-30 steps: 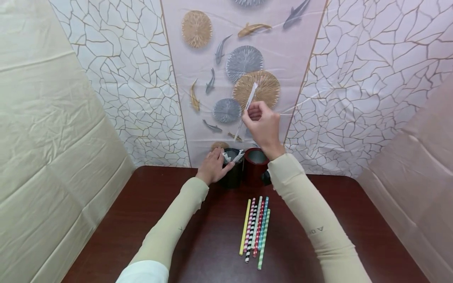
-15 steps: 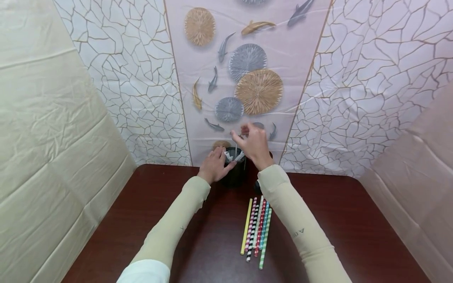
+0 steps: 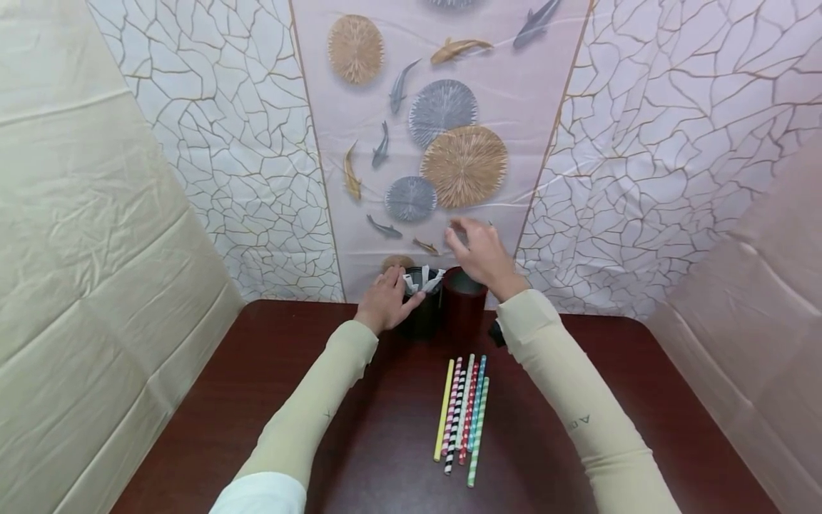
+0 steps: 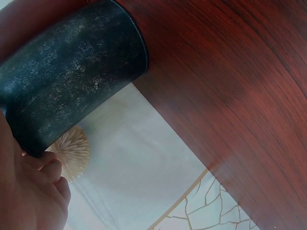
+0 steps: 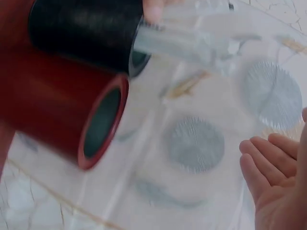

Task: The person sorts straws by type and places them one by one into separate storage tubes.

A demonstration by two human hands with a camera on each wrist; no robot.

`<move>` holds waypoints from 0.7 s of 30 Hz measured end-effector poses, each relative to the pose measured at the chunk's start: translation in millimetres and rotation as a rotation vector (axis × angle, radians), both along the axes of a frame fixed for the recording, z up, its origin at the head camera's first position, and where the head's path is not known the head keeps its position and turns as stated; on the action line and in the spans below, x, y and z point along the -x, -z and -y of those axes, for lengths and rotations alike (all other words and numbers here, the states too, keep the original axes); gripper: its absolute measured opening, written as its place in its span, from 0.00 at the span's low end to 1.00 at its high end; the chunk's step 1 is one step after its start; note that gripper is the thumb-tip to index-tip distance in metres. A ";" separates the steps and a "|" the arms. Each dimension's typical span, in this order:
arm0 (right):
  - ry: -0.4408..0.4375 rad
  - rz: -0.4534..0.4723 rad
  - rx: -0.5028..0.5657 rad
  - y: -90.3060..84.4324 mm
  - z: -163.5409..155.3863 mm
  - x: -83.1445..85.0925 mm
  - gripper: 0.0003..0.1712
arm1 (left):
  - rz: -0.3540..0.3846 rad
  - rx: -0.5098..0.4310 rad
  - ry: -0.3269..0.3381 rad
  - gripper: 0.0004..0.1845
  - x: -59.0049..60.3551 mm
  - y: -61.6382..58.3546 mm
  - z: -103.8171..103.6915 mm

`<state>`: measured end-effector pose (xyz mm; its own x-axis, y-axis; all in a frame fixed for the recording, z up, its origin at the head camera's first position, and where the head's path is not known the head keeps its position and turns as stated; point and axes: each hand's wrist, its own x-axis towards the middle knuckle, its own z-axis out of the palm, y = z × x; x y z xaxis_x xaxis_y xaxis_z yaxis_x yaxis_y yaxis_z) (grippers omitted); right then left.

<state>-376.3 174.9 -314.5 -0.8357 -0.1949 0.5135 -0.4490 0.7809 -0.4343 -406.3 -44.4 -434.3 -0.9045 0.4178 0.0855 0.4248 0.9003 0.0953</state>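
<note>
Left hand (image 3: 385,305) grasping black cup (image 3: 422,314) holding wrappers (image 3: 424,280); right hand (image 3: 483,253) released above red cup (image 3: 464,308). Straws (image 3: 462,414) near on surface (image 3: 642,414).

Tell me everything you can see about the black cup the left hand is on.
The black cup is a dark cylinder with a mottled, speckled surface and a plain rim, seemingly of matte metal or plastic. It stands upright at the far edge of the dark wooden table, against the patterned backdrop. White wrapper strips stick out of its open top. The left hand grips its side, fingers curled round the wall. The red cup stands close against its right side.
</note>
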 end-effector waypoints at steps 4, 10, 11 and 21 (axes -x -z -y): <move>-0.003 0.072 -0.098 -10.2 -17.0 -2.8 0.33 | 0.010 -0.001 -0.002 0.49 0.1 0.3 1.1; -0.039 0.146 -0.254 -16.4 -40.8 -6.8 0.39 | 0.017 -0.009 0.003 0.49 1.2 0.3 1.4; -0.046 0.159 -0.281 -16.6 -44.0 -7.6 0.40 | 0.019 -0.010 0.004 0.49 1.2 0.4 1.6; -0.005 0.242 -0.432 3.1 -66.3 -8.9 0.52 | 0.011 -0.021 0.014 0.48 -0.5 -0.2 0.7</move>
